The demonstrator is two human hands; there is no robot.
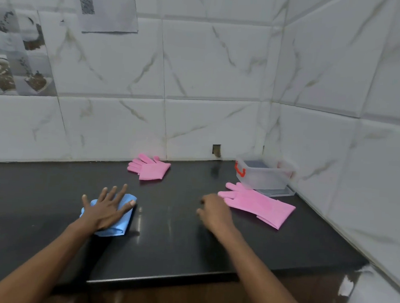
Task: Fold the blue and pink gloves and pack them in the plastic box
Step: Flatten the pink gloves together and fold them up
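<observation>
A folded blue glove (pixel 118 226) lies on the black counter (pixel 169 239), and my left hand (pixel 106 207) rests flat on top of it with the fingers spread. My right hand (pixel 213 212) hovers loosely curled with nothing in it, just left of the fingertips of a flat pink glove (pixel 261 205). A second pink glove (pixel 149 168) lies near the back wall. The clear plastic box (pixel 263 176) with an orange latch stands open in the back right corner, sitting on its lid.
Marble-pattern tiled walls close the counter at the back and on the right. Papers (pixel 107 5) hang on the back wall at the upper left. A small hole (pixel 216 150) is cut into the wall at counter level. The counter's front edge runs below my forearms.
</observation>
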